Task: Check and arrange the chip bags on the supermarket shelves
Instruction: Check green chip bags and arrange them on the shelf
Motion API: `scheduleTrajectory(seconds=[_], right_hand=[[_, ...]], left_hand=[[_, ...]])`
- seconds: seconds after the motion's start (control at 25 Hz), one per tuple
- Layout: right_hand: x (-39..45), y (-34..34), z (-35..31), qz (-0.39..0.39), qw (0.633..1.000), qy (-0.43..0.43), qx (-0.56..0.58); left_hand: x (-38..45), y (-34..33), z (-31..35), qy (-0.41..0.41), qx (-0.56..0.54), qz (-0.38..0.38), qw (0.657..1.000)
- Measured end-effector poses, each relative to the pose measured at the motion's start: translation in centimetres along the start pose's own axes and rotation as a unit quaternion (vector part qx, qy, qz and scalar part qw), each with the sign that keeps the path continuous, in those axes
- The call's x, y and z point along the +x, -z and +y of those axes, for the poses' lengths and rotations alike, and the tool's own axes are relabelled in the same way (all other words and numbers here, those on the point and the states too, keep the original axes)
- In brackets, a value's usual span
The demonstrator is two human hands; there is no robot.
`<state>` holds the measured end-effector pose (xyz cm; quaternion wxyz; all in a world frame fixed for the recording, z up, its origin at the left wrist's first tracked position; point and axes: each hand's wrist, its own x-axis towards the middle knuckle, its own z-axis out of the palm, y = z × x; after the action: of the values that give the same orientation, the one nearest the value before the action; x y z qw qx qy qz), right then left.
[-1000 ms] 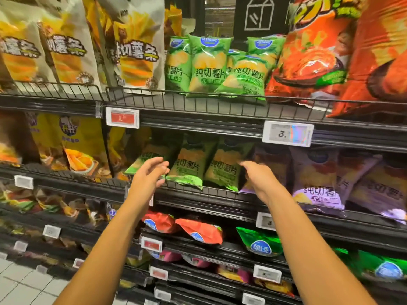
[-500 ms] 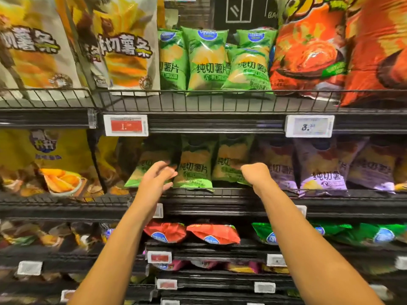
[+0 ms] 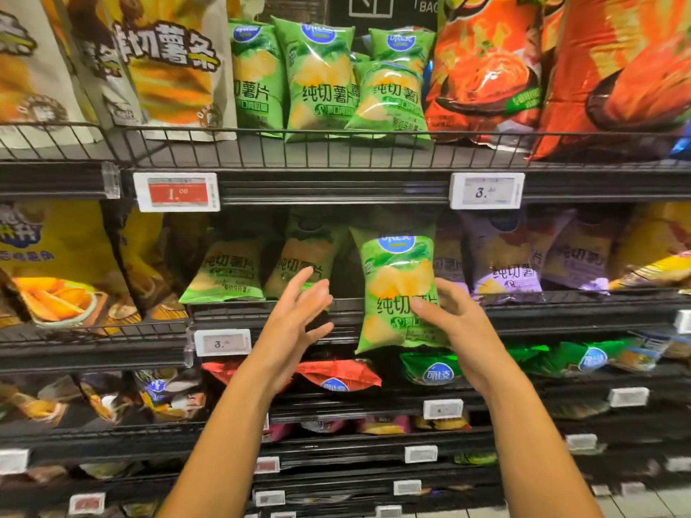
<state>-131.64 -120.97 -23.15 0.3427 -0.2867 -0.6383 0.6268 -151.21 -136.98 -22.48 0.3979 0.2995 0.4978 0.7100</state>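
A green bag [image 3: 398, 289] printed "纯切薯片" is held upright before the middle shelf [image 3: 561, 312] by the right hand [image 3: 454, 317], fingers curled round it. The left hand [image 3: 299, 312] is spread beside it. Tags [image 3: 486, 190] read "3." and "1.00".

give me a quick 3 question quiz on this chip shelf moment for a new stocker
1. True or false: the right hand grips the green chip bag that stands out in front of the middle shelf.
2. What is the left hand doing?
A. pinching a price tag
B. open beside the bag, holding nothing
C. gripping a red bag
3. Fill in: the red price tag on the upper shelf rail reads ___.

Key
1. True: its fingers curl round the bag's right side.
2. B
3. 1.00
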Motion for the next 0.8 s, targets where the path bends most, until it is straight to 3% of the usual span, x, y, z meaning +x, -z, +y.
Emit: scheduleTrajectory(seconds=[0.24, 0.6, 0.8], right_hand=[[-4.5, 1.3, 1.9, -0.066, 0.997, -0.007, 0.042], [-7.2, 6.5, 2.5, -0.136, 0.987, -0.082, 0.008], [-8.1, 7.5, 2.8, -0.179, 0.982, -0.064, -0.014]], left_hand=[[-0.8, -5.0, -2.7, 0.017, 0.042, -0.037, 0.998], [-3.9, -8.5, -4.4, -0.012, 0.021, 0.047, 0.999], [-5.0, -10.3, -4.3, -0.053, 0.024, 0.059, 0.997]])
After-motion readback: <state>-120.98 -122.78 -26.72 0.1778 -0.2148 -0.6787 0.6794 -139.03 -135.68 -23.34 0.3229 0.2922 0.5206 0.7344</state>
